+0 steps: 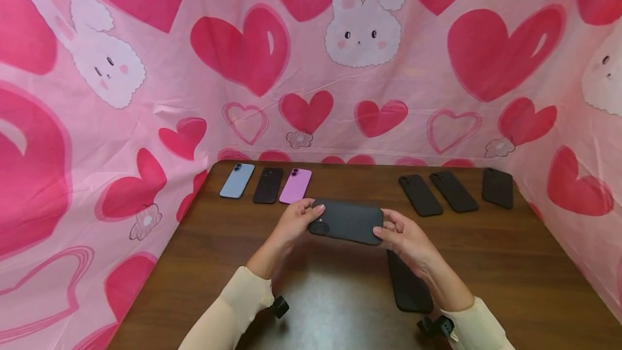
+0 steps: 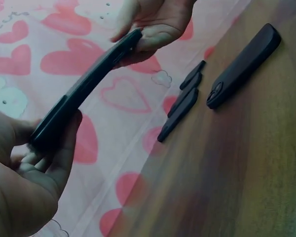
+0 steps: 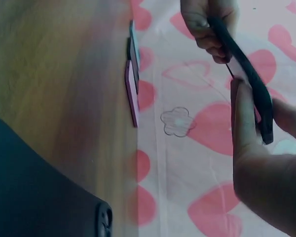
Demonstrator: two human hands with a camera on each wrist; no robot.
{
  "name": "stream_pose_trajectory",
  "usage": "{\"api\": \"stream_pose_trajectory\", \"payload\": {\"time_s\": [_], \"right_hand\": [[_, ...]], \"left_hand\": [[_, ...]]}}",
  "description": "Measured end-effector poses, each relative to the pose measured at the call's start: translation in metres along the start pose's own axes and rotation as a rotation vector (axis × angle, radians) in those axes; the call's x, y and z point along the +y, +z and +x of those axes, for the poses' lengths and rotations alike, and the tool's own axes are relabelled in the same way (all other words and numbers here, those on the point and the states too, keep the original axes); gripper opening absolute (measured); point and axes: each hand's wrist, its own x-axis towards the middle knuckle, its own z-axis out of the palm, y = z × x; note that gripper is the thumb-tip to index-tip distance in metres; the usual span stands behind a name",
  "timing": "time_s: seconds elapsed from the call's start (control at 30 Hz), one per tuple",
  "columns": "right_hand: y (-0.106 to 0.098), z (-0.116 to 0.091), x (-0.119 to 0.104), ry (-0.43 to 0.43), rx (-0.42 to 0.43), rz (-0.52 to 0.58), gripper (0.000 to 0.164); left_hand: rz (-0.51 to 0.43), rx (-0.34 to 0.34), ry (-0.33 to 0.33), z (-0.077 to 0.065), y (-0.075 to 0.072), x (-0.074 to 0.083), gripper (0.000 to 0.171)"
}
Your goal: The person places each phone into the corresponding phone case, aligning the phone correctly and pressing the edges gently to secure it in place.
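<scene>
A black phone case (image 1: 349, 223) is held sideways above the table, its back with the camera area turned toward the head camera. My left hand (image 1: 293, 219) pinches its camera end between thumb and fingers. At the other end, my right hand (image 1: 405, 239) grips it the same way. Seen edge-on in the right wrist view, the case (image 3: 246, 69) shows a pale pinkish strip along its inner side; what lies inside is mostly hidden. Another black phone case (image 1: 410, 288) lies on the table below my right hand, which covers part of it.
At the table's back left lie a light blue phone (image 1: 237, 181), a black phone (image 1: 268, 185) and a pink phone (image 1: 295, 186). Three black phone cases lie back right, including the outermost case (image 1: 498, 188). A pink heart-print cloth (image 1: 311, 74) walls the wooden table (image 1: 218, 263).
</scene>
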Motion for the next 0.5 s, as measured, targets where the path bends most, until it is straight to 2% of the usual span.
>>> {"api": "stream_pose_trajectory", "payload": {"time_s": [0.1, 0.17, 0.2, 0.3, 0.4, 0.43, 0.5], "right_hand": [[-0.001, 0.001, -0.003, 0.032, 0.04, -0.052, 0.042], [-0.001, 0.001, -0.002, 0.034, 0.065, -0.053, 0.036], [0.0, 0.0, -0.001, 0.029, 0.073, -0.021, 0.031], [0.003, 0.0, 0.004, -0.001, 0.132, 0.154, 0.017], [0.009, 0.002, 0.009, -0.045, 0.197, 0.337, 0.017], [0.011, 0.002, 0.009, -0.05, 0.208, 0.379, 0.019], [0.013, 0.002, 0.01, -0.053, 0.211, 0.443, 0.021]], "left_hand": [[0.069, -0.033, 0.006, 0.0, 0.0, 0.002, 0.031], [0.087, -0.031, -0.001, 0.0, 0.002, 0.003, 0.032], [0.063, -0.023, -0.009, 0.001, 0.003, 0.003, 0.034], [-0.123, -0.009, -0.019, 0.001, 0.007, 0.002, 0.044], [-0.272, -0.075, -0.025, -0.001, 0.013, 0.0, 0.05], [-0.288, -0.113, -0.026, -0.001, 0.016, -0.001, 0.051], [-0.258, -0.155, -0.02, -0.002, 0.021, -0.002, 0.05]]}}
